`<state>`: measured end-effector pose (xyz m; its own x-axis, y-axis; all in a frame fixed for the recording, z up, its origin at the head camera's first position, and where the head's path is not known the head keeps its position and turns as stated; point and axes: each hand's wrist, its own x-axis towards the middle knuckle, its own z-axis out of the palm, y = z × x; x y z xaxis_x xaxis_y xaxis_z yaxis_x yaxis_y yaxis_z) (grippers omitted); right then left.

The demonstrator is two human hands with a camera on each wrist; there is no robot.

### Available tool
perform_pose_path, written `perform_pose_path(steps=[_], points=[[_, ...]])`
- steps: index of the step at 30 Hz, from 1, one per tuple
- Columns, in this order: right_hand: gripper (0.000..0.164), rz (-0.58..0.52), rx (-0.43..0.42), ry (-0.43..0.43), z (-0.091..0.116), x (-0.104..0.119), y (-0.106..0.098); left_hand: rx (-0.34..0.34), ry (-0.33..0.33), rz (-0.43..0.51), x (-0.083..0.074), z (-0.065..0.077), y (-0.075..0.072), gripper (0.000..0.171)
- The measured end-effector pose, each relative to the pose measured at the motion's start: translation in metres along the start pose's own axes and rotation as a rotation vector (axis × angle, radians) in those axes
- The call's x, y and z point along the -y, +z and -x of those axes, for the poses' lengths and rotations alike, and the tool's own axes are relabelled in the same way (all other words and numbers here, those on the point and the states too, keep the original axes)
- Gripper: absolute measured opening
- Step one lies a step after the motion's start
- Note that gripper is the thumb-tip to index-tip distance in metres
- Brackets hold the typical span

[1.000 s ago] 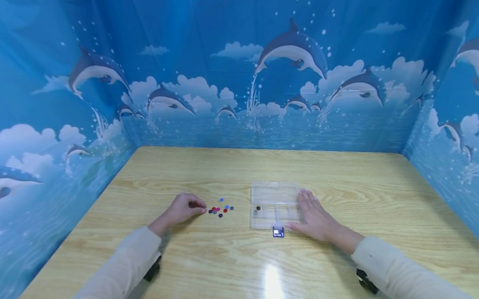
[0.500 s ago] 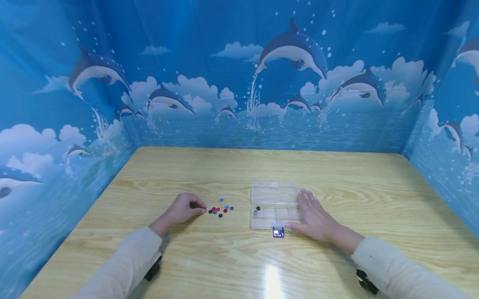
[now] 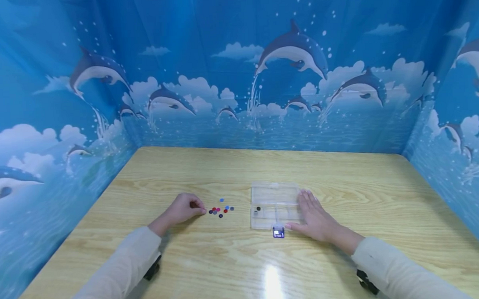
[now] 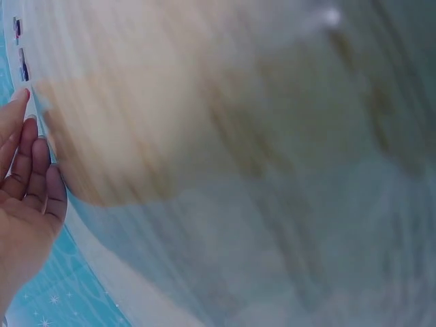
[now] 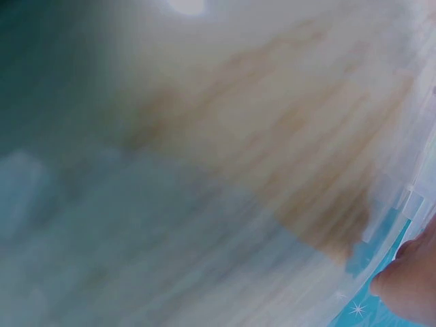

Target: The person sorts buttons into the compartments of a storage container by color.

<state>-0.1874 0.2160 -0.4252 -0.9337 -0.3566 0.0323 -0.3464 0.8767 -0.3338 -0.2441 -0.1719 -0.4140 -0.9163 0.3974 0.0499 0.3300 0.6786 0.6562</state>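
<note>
My left hand (image 3: 188, 207) rests on the table, fingers loosely bent and thumb close to the forefinger, its tips right beside several small round buttons (image 3: 220, 216). These are red, pink, blue, grey and dark. Nothing shows between the fingertips in the left wrist view, where part of the hand (image 4: 30, 177) appears at the left edge. A clear plastic compartment box (image 3: 263, 223) lies with its lid (image 3: 274, 192) folded back. One dark button (image 3: 258, 208) sits in its left compartment. My right hand (image 3: 317, 217) lies with straight fingers along the box's right side, thumb at the front edge.
A blue-edged clasp (image 3: 278, 232) sticks out from the box's front. The wood-grain table (image 3: 212, 265) carries a bright reflection near the front. Dolphin-printed curtains (image 3: 229, 70) close in the back and both sides.
</note>
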Motion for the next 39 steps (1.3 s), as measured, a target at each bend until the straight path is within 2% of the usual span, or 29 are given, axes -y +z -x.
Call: perform_pose_path(steps=[8, 15, 24, 30, 39], points=[[0.099, 0.003, 0.007, 0.002, -0.0002, -0.0003, -0.0002, -0.011, -0.039, 0.038, 0.0011, -0.0005, -0.0007, 0.005], [0.098, 0.009, 0.003, -0.003, 0.0007, 0.0004, -0.0005, -0.013, -0.001, 0.038, -0.0005, 0.0002, -0.0017, 0.008], [0.098, 0.001, 0.007, 0.001, 0.0004, 0.0004, -0.0007, -0.033, 0.014, 0.064, -0.0001, 0.0009, -0.0021, 0.01], [0.098, 0.004, 0.016, 0.005, -0.0001, 0.0005, -0.0013, -0.033, -0.008, 0.099, -0.0008, 0.0009, -0.0024, 0.01], [0.098, 0.002, 0.02, 0.006, -0.0002, 0.0013, -0.0022, -0.048, -0.029, 0.099, -0.0061, -0.0018, -0.0014, 0.011]])
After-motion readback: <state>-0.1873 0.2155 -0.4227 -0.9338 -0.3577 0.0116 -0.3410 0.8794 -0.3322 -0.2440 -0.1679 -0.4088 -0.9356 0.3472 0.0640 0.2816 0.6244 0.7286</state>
